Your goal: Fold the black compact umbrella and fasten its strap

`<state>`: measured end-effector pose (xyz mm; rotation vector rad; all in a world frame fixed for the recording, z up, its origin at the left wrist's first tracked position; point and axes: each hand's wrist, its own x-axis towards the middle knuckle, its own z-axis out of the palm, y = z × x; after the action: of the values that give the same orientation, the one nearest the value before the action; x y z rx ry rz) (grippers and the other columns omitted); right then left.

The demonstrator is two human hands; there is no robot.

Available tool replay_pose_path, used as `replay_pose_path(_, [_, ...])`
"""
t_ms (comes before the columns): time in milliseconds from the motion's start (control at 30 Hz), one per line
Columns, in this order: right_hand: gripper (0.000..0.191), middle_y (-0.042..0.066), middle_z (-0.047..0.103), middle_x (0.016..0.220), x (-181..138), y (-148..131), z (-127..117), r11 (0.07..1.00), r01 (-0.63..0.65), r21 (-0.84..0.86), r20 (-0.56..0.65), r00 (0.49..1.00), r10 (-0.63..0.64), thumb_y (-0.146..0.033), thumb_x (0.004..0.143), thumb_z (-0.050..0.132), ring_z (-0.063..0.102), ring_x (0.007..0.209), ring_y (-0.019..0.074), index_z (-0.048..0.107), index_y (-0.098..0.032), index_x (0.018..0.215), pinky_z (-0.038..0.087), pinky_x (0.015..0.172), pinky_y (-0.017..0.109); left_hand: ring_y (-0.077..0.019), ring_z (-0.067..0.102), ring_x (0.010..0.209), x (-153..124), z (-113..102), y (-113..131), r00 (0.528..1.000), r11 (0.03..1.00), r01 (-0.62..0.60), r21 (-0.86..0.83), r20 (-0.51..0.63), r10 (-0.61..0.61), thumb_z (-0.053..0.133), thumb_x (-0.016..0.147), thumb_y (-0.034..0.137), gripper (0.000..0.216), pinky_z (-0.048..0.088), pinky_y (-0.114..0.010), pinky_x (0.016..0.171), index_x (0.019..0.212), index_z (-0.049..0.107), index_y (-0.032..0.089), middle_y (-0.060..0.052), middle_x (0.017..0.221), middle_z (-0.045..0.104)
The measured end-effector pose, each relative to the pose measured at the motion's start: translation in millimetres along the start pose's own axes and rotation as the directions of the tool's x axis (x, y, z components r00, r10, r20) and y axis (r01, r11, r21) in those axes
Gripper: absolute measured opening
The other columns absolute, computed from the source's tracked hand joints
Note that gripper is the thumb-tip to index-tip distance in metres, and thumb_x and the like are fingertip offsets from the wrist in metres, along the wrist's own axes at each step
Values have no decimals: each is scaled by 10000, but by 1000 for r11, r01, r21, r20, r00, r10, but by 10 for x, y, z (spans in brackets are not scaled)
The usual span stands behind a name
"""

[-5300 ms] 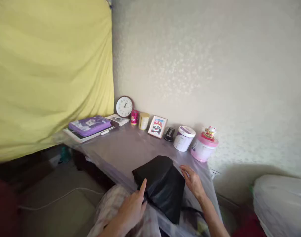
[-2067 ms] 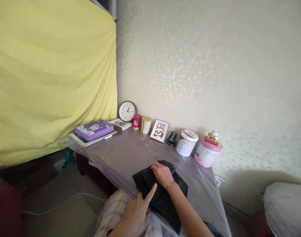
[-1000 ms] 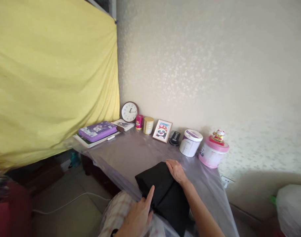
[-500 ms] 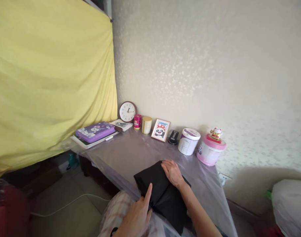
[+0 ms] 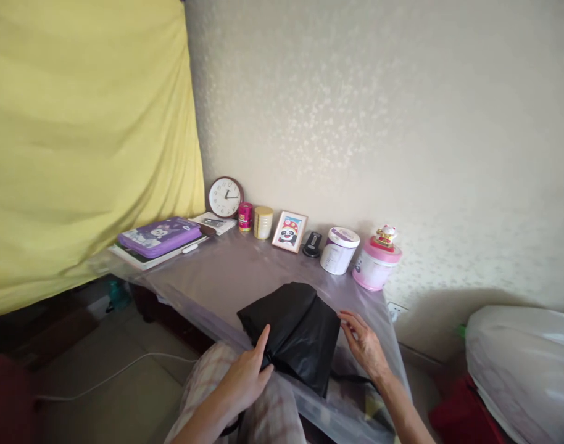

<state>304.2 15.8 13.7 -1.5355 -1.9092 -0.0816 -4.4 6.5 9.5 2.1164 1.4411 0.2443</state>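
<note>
A black, thin-fabric piece (image 5: 291, 333) lies partly on the table's near edge and over my lap. Its folds spread out from a gathered spot beside my left hand; I cannot tell whether it is a bag or something else. My left hand (image 5: 245, 376) grips that near left side, with the index finger laid along the top. At the opposite corner, my right hand (image 5: 363, 345) pinches the edge between thumb and fingertips. A dark strap-like strip (image 5: 353, 377) shows below my right wrist.
A plastic cover lies over the table (image 5: 208, 277). Along the wall stand a clock (image 5: 225, 197), a pink can (image 5: 245, 217), a yellow-lidded tin (image 5: 263, 223), a framed panda picture (image 5: 289, 232), a white tub (image 5: 339, 251) and a pink tub (image 5: 377, 265). A purple case (image 5: 159, 237) rests at left.
My right hand has gone from lying flat on the black fabric to pinching its right corner, moving right. The fabric's right part is now spread wider. The view has shifted slightly.
</note>
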Motion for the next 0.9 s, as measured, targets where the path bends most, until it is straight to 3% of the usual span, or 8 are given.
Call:
replay_pose_path(67, [267, 77, 608, 1188, -161, -43, -39, 1000, 28, 5, 26, 999, -28, -273, 943, 379, 640, 997, 186, 582, -247, 1114, 540, 845, 318, -193, 653, 824, -10, -38, 8, 1000, 999, 3, -41, 11, -2, 413, 885, 268, 706, 447, -260, 720, 1476, 39, 174, -80, 921, 692])
replay_pose_path(233, [348, 81, 506, 1332, -356, -203, -1, 995, 100, 9, 96, 990, -100, -196, 936, 354, 565, 1146, 176, 513, -258, 1239, 507, 929, 310, -125, 595, 492, -40, -97, 26, 995, 977, 41, -208, 93, -22, 346, 904, 311, 687, 443, -210, 519, 1471, -28, 207, -12, 764, 676])
replay_pose_path(433, [401, 93, 471, 1373, -327, -394, -6, 981, 189, 31, 122, 974, -192, -129, 907, 333, 542, 1179, 191, 528, -252, 1235, 511, 927, 321, -144, 585, 444, -34, -77, 15, 990, 961, 82, -263, 136, -48, 313, 898, 301, 701, 402, -184, 390, 1458, -100, 214, 11, 640, 638])
replay_pose_path(633, [282, 90, 620, 1142, -81, -541, -2, 973, 194, 124, -18, 981, -193, -177, 930, 356, 629, 1018, 182, 610, -234, 1038, 532, 854, 302, -130, 579, 433, -52, -115, 41, 991, 961, 62, -269, 133, -27, 315, 898, 300, 695, 395, -181, 393, 1463, -77, 197, 7, 665, 642])
replay_pose_path(900, [245, 81, 616, 1016, 592, -841, 304, 941, 270, 204, -165, 957, -239, -218, 959, 363, 608, 967, 170, 592, -216, 1046, 500, 854, 292, -154, 622, 525, -69, -167, 74, 999, 983, -4, -186, 50, 13, 374, 876, 304, 679, 459, -250, 609, 1470, 79, 160, -1, 692, 681])
